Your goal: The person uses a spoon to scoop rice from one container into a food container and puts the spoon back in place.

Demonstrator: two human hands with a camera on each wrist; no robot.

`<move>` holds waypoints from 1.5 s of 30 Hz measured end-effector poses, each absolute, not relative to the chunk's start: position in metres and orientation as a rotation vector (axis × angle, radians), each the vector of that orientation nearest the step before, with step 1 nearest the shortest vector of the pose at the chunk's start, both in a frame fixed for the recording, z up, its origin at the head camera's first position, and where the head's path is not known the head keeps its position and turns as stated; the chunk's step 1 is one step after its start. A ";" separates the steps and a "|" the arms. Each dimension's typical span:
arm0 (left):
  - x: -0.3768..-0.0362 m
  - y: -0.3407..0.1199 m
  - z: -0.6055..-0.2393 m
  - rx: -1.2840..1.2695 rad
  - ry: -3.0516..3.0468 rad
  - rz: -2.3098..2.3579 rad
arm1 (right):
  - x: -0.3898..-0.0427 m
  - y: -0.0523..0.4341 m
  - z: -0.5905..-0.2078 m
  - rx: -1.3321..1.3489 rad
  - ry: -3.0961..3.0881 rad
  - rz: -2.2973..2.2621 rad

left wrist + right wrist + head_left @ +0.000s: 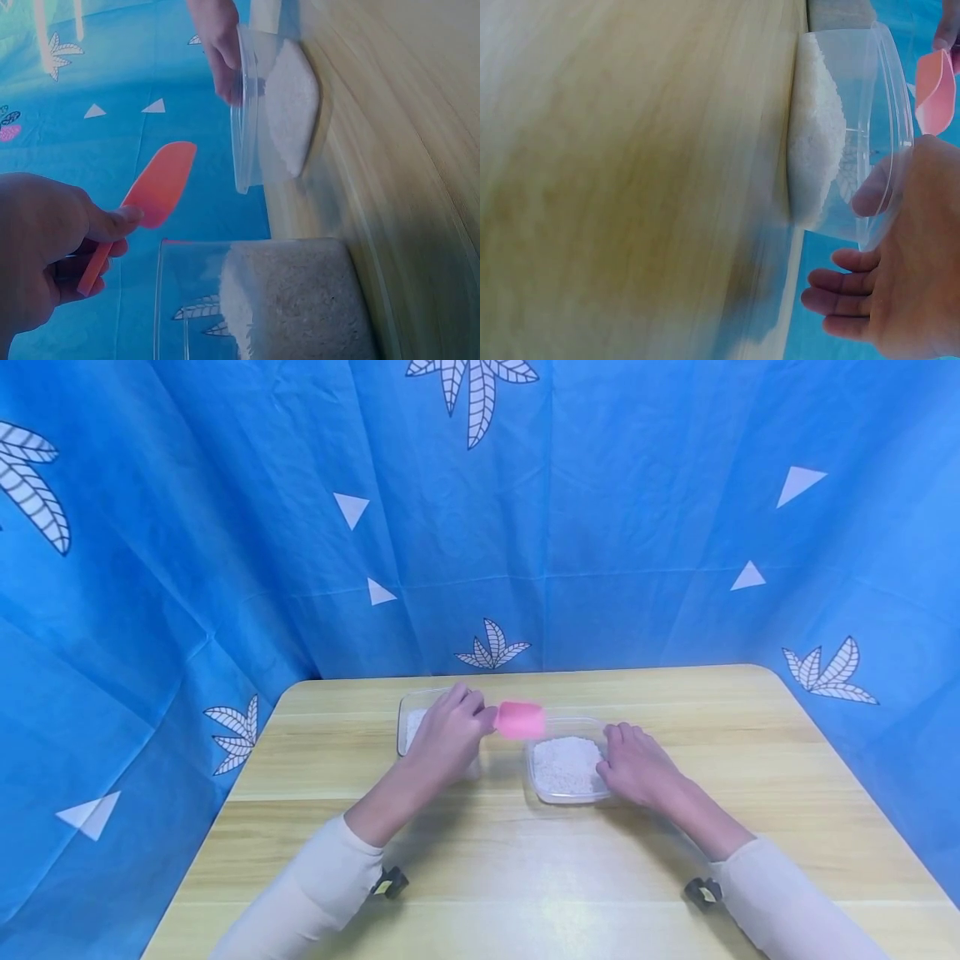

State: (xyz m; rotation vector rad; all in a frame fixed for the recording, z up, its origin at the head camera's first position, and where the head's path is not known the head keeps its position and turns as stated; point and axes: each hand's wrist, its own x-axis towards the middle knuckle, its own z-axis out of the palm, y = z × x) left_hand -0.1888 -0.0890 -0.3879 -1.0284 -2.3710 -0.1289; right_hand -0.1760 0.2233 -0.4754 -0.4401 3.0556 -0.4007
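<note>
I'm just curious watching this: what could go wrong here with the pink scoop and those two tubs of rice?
The pink scoop hangs between the tubs, so grains might fall on the table. The right tub looks well filled and could overflow. The right hand only rests at its rim, so it might slide.

You have a pink plastic scoop [521, 719] held level between two clear tubs of white rice: the left tub [411, 718] farther back, the right tub [564, 766] nearer, fuller.
</note>
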 end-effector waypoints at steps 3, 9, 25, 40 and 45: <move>-0.188 -0.091 -0.387 -1.015 -2.384 -0.138 | -0.176 0.223 -0.476 -0.436 3.054 -0.403; -0.187 -0.097 -0.385 -0.976 -2.367 -0.134 | -0.176 0.223 -0.476 -0.442 3.056 -0.398; -0.183 -0.123 -0.384 -0.869 -2.398 -0.092 | -0.175 0.222 -0.474 -0.448 3.061 -0.385; -0.182 -0.143 -0.384 -0.808 -2.432 -0.110 | -0.175 0.222 -0.475 -0.429 3.068 -0.388; -0.181 -0.148 -0.384 -0.784 -2.442 -0.120 | -0.174 0.221 -0.474 -0.436 3.070 -0.387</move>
